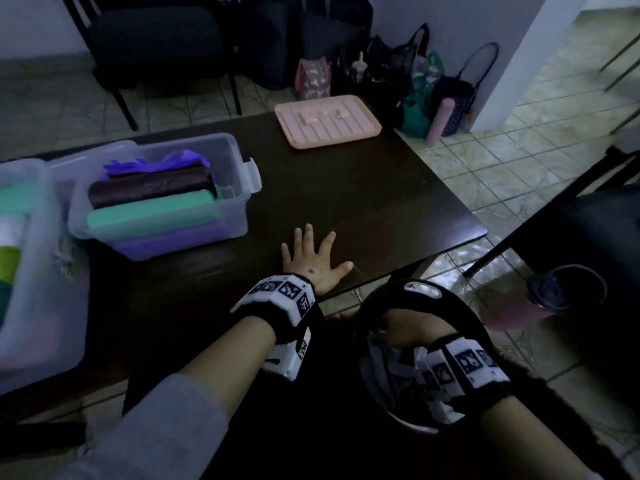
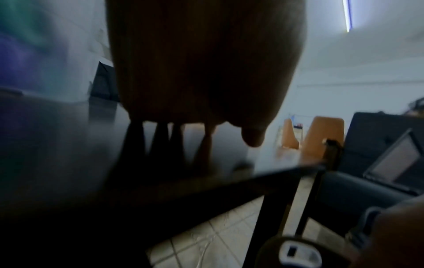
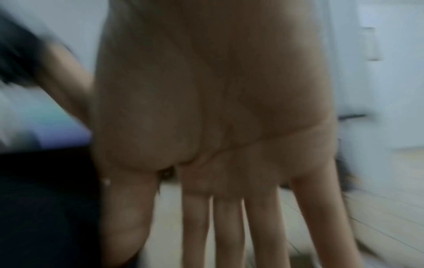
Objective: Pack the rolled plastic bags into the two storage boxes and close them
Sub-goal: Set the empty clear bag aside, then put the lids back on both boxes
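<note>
A clear storage box (image 1: 239,161) stands open on the dark table (image 1: 363,202), holding a dark brown roll (image 1: 149,187), a green roll (image 1: 149,212) and a purple roll (image 1: 169,237), with crumpled purple plastic behind them. A second clear box (image 1: 38,271) at the left edge, blurred, shows green and white rolls inside. My left hand (image 1: 313,258) lies flat on the table to the right of the first box, fingers spread, holding nothing. My right hand (image 1: 412,327) is below the table's near edge, over a black round bag (image 1: 420,289); its palm and fingers (image 3: 229,217) are straight and empty.
A pink tray (image 1: 327,121) sits at the table's far edge. Several bags and a pink cylinder (image 1: 440,121) lean at the wall on the tiled floor. A black chair (image 1: 571,237) and a pink tumbler (image 1: 540,299) stand to the right.
</note>
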A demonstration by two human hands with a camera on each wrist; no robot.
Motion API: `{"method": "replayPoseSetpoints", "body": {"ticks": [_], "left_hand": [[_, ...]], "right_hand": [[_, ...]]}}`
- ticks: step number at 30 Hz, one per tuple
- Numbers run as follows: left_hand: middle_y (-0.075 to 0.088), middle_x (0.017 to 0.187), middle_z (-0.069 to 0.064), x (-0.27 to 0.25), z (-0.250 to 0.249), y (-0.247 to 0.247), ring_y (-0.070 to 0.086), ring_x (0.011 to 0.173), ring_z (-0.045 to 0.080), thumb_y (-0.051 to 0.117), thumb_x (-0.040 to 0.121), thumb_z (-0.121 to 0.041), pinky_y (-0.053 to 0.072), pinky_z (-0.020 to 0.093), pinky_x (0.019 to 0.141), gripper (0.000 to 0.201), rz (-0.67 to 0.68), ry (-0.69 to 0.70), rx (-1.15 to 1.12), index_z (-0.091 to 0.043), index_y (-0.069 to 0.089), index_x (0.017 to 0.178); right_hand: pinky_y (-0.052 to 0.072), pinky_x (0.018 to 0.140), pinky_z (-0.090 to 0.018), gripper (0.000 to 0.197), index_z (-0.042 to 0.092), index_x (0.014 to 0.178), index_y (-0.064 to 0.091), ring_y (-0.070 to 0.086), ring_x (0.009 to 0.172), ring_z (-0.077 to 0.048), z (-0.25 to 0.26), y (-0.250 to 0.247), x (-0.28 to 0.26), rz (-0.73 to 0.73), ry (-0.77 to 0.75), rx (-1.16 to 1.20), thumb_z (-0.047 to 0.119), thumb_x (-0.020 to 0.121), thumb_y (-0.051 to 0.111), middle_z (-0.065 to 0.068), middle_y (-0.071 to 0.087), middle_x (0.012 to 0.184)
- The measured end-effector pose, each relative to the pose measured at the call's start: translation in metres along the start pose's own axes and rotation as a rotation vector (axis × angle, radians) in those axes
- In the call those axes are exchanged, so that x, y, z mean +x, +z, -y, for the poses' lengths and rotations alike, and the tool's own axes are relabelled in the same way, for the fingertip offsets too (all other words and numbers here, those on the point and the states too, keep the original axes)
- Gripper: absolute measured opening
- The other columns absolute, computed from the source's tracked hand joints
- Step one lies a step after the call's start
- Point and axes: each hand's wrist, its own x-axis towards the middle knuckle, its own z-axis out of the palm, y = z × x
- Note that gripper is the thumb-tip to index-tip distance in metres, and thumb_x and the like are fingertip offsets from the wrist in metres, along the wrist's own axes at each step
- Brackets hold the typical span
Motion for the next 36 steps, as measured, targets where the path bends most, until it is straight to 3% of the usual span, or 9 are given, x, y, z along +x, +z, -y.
{"method": "replayPoseSetpoints", "body": {"ticks": [3,7,11,17,22,27,29,32,36], "left_hand": [[0.013,0.156,0.01,-0.01,0.005,-0.044,0.016,0.143,0.027,0.039,0.095,-0.051,0.019,0.04,0.115,0.065,0.093,0.055,-0.104,-0.017,0.022,0.148],[0.047,0.138,0.007,-0.045,0.025,-0.11,0.052,0.12,0.024,0.04,0.097,-0.044,0.042,0.039,0.099,0.051,0.112,0.136,-0.256,-0.016,0.042,0.138],[0.051,0.13,0.005,-0.084,0.077,-0.175,0.054,0.115,0.023,0.041,0.097,-0.042,0.042,0.034,0.088,0.045,-0.086,0.106,-0.401,-0.018,0.045,0.135],[0.057,0.11,0.009,-0.123,0.198,-0.238,0.057,0.094,0.024,0.048,0.096,-0.035,0.043,0.029,0.07,0.03,-0.39,-0.14,-0.33,-0.013,0.059,0.113],[0.06,0.118,0.019,-0.133,0.287,-0.248,0.056,0.103,0.033,0.053,0.093,-0.029,0.044,0.038,0.089,0.034,-0.484,-0.403,-0.215,-0.003,0.063,0.112],[0.047,0.087,0.012,-0.13,0.332,-0.238,0.043,0.07,0.02,0.051,0.096,-0.024,0.033,0.024,0.067,0.021,-0.49,-0.529,-0.217,-0.006,0.048,0.085],[0.054,0.096,0.014,-0.124,0.344,-0.235,0.047,0.082,0.019,0.05,0.096,-0.02,0.034,0.022,0.069,0.016,-0.485,-0.527,-0.207,-0.007,0.056,0.092],[0.051,0.137,0.01,-0.119,0.355,-0.235,0.05,0.117,0.025,0.045,0.099,-0.02,0.039,0.025,0.086,0.033,-0.456,-0.449,-0.201,-0.009,0.057,0.128],[0.052,0.137,0.008,-0.113,0.372,-0.239,0.051,0.12,0.026,0.043,0.099,-0.025,0.04,0.028,0.091,0.034,-0.324,-0.362,-0.198,-0.013,0.057,0.129]], "right_hand": [[0.042,0.093,-0.028,0.039,0.02,0.126,0.057,0.054,0.118,-0.02,0.031,-0.038,-0.029,0.055,-0.221,-0.029,0.039,0.093,0.053,-0.002,0.06,0.125],[0.046,0.1,-0.032,0.045,0.028,0.127,0.057,0.06,0.111,-0.014,0.076,-0.087,-0.063,0.08,-0.377,-0.037,0.046,0.086,0.06,0.003,0.064,0.121],[0.041,0.1,-0.022,0.041,0.037,0.126,0.055,0.056,0.109,-0.001,0.136,-0.132,-0.083,0.073,-0.534,-0.128,0.046,0.086,0.059,0.016,0.061,0.119],[0.041,0.103,-0.031,0.047,0.036,0.134,0.046,0.054,0.112,-0.008,0.237,-0.19,-0.082,-0.086,-0.62,-0.29,0.049,0.089,0.051,0.01,0.058,0.124],[0.048,0.086,-0.028,0.039,0.025,0.131,0.053,0.061,0.109,-0.019,0.324,-0.225,-0.071,-0.139,-0.65,-0.299,0.035,0.094,0.052,-0.001,0.062,0.12],[0.05,0.067,-0.022,0.016,0.027,0.108,0.061,0.065,0.088,-0.014,0.394,-0.253,-0.028,-0.151,-0.625,-0.255,0.025,0.095,0.052,-0.002,0.066,0.103],[0.048,0.066,-0.023,0.016,0.025,0.107,0.061,0.063,0.082,-0.01,0.418,-0.26,-0.01,-0.187,-0.612,-0.279,0.019,0.096,0.05,-0.003,0.064,0.103],[0.045,0.062,-0.02,0.023,0.013,0.115,0.062,0.064,0.096,-0.02,0.447,-0.269,0.018,-0.302,-0.609,-0.318,0.017,0.095,0.051,-0.005,0.061,0.106],[0.051,0.078,-0.031,0.033,0.008,0.114,0.065,0.064,0.099,-0.024,0.472,-0.275,0.063,-0.424,-0.543,-0.442,0.025,0.086,0.067,-0.006,0.065,0.111]]}}
